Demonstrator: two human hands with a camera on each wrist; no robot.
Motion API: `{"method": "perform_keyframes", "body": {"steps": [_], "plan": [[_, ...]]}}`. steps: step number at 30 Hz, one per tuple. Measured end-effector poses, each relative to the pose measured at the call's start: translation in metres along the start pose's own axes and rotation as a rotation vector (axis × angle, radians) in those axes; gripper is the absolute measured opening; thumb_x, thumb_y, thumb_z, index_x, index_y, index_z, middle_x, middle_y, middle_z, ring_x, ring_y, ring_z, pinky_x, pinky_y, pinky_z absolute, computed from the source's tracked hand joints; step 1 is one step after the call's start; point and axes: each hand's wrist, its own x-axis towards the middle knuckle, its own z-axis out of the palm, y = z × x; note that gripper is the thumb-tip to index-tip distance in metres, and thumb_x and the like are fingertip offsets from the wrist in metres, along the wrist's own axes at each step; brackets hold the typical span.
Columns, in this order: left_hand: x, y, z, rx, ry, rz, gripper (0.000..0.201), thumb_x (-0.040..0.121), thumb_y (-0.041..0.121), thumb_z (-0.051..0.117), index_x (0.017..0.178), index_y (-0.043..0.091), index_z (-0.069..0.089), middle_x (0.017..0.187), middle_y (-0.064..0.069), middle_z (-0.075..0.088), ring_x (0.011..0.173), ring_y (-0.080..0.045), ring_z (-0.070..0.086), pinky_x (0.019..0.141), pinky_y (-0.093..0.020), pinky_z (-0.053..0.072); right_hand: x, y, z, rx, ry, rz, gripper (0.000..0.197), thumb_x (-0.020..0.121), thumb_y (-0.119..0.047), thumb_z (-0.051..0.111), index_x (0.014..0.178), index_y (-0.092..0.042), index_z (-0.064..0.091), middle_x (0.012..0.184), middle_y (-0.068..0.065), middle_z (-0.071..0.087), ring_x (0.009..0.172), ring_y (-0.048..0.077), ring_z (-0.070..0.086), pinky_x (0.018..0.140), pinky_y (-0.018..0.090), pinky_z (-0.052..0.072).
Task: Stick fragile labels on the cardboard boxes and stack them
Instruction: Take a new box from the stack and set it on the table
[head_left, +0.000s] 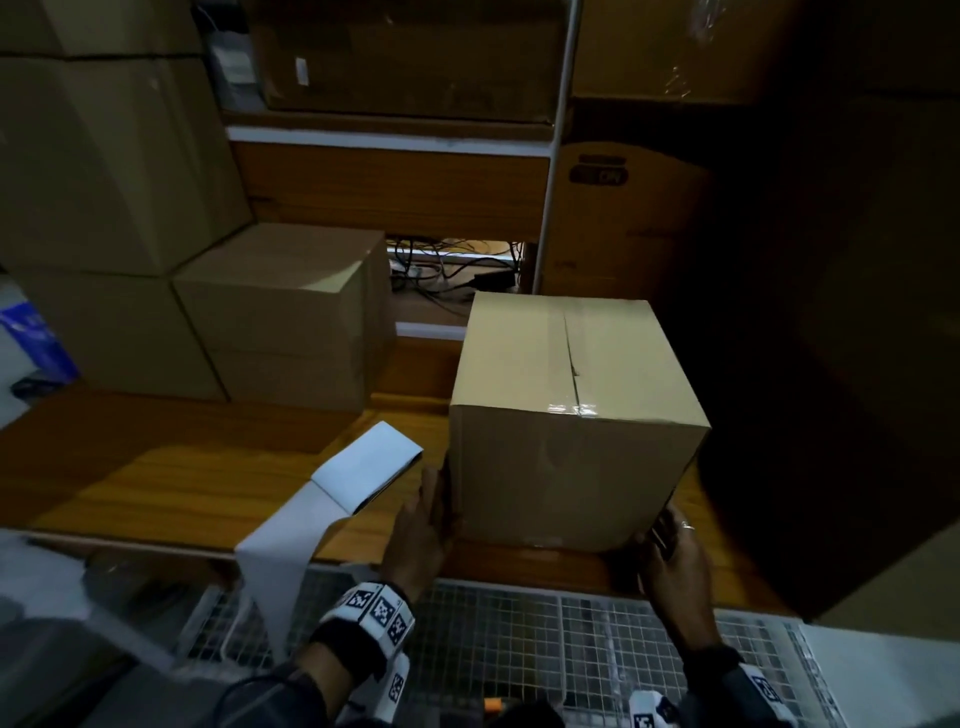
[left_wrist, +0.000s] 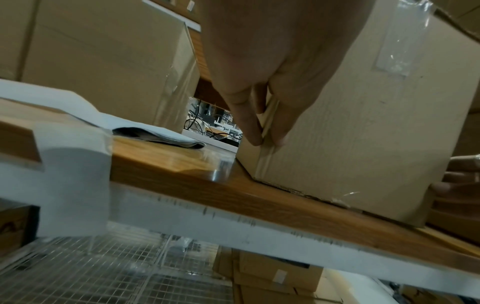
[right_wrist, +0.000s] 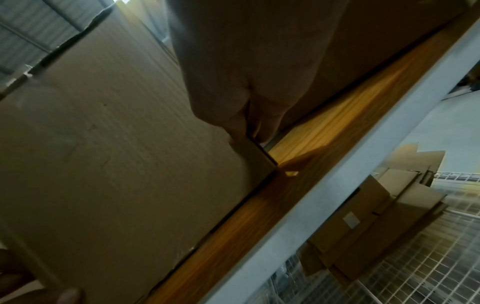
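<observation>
A sealed cardboard box (head_left: 566, 415) with clear tape along its top seam stands upright on the wooden shelf (head_left: 182, 467). My left hand (head_left: 423, 519) lies flat against its lower left front corner, and the left wrist view shows the fingers (left_wrist: 249, 123) straight along the box (left_wrist: 363, 133) edge. My right hand (head_left: 675, 556) presses the lower right corner, fingers straddling that edge of the box (right_wrist: 103, 164). A folded stack of white labels (head_left: 369, 462) lies left of the box, its strip (head_left: 280, 561) hanging over the shelf edge. No label shows on the box faces in view.
Two stacked cardboard boxes (head_left: 291, 312) stand at the back left, with larger ones beside and above them. A big dark box (head_left: 831, 364) rises close on the right. Below the shelf edge runs a wire mesh cage (head_left: 519, 623). Cables (head_left: 447, 270) lie behind the box.
</observation>
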Motion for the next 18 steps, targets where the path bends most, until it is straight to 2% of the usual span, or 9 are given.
{"method": "perform_keyframes", "body": {"steps": [2, 4, 7, 9, 11, 13, 16, 18], "plan": [[0.005, -0.012, 0.001, 0.032, -0.022, 0.028, 0.081, 0.095, 0.038, 0.066, 0.157, 0.036, 0.014, 0.138, -0.008, 0.059, 0.117, -0.025, 0.062, 0.092, -0.051, 0.057, 0.0, 0.002, 0.002, 0.005, 0.023, 0.016, 0.044, 0.102, -0.014, 0.062, 0.144, -0.023, 0.053, 0.133, -0.003, 0.066, 0.12, 0.016, 0.064, 0.093, 0.035, 0.056], [0.006, -0.016, -0.003, 0.093, -0.052, 0.07, 0.085, 0.09, 0.021, 0.073, 0.154, 0.035, 0.019, 0.137, -0.005, 0.059, 0.119, -0.023, 0.062, 0.089, -0.047, 0.059, -0.001, 0.001, 0.004, 0.001, 0.048, 0.032, 0.046, 0.099, -0.013, 0.065, 0.142, -0.022, 0.055, 0.128, -0.002, 0.068, 0.115, 0.019, 0.065, 0.087, 0.034, 0.055], [0.002, -0.011, -0.011, 0.137, -0.088, 0.137, 0.081, 0.082, 0.0, 0.075, 0.143, 0.031, 0.032, 0.136, -0.001, 0.06, 0.12, -0.02, 0.062, 0.087, -0.04, 0.061, -0.007, -0.002, 0.008, 0.045, 0.063, 0.076, 0.055, 0.093, -0.005, 0.069, 0.143, -0.022, 0.053, 0.128, -0.002, 0.068, 0.114, 0.017, 0.065, 0.093, 0.043, 0.056], [0.007, -0.009, -0.014, 0.115, -0.08, 0.158, 0.067, 0.085, -0.002, 0.073, 0.136, 0.025, 0.04, 0.133, -0.001, 0.061, 0.119, -0.018, 0.063, 0.088, -0.038, 0.061, -0.012, -0.006, 0.012, 0.075, 0.072, 0.088, 0.054, 0.094, -0.009, 0.07, 0.143, -0.022, 0.053, 0.128, -0.002, 0.068, 0.114, 0.016, 0.065, 0.093, 0.044, 0.057], [0.019, -0.008, -0.02, 0.072, -0.067, 0.132, 0.052, 0.089, -0.002, 0.069, 0.129, 0.022, 0.046, 0.129, 0.0, 0.064, 0.116, -0.017, 0.064, 0.088, -0.037, 0.061, -0.023, -0.014, 0.019, 0.097, 0.097, 0.096, 0.052, 0.095, -0.017, 0.071, 0.143, -0.02, 0.054, 0.129, -0.001, 0.068, 0.114, 0.016, 0.066, 0.087, 0.034, 0.056], [0.035, -0.009, -0.029, 0.008, -0.069, 0.095, 0.046, 0.09, -0.005, 0.066, 0.124, 0.021, 0.048, 0.125, 0.0, 0.067, 0.111, -0.016, 0.066, 0.085, -0.037, 0.062, -0.038, -0.024, 0.029, 0.116, 0.12, 0.099, 0.049, 0.094, -0.025, 0.073, 0.14, -0.02, 0.056, 0.127, -0.003, 0.068, 0.112, 0.015, 0.066, 0.08, 0.026, 0.053], [0.061, -0.008, -0.044, -0.079, -0.127, 0.093, 0.049, 0.091, -0.007, 0.059, 0.13, 0.02, 0.047, 0.125, -0.003, 0.068, 0.102, -0.02, 0.068, 0.077, -0.035, 0.059, -0.061, -0.036, 0.052, 0.114, 0.109, 0.129, 0.047, 0.094, -0.024, 0.073, 0.138, -0.025, 0.055, 0.126, -0.005, 0.067, 0.109, 0.01, 0.065, 0.08, 0.025, 0.051], [0.077, -0.004, -0.053, -0.145, -0.18, 0.054, 0.046, 0.098, 0.0, 0.056, 0.137, 0.02, 0.043, 0.127, 0.0, 0.063, 0.101, -0.025, 0.068, 0.077, -0.036, 0.056, -0.074, -0.04, 0.069, 0.091, 0.092, 0.166, 0.048, 0.095, -0.022, 0.072, 0.139, -0.025, 0.054, 0.127, -0.006, 0.066, 0.109, 0.009, 0.064, 0.081, 0.024, 0.05]]}}
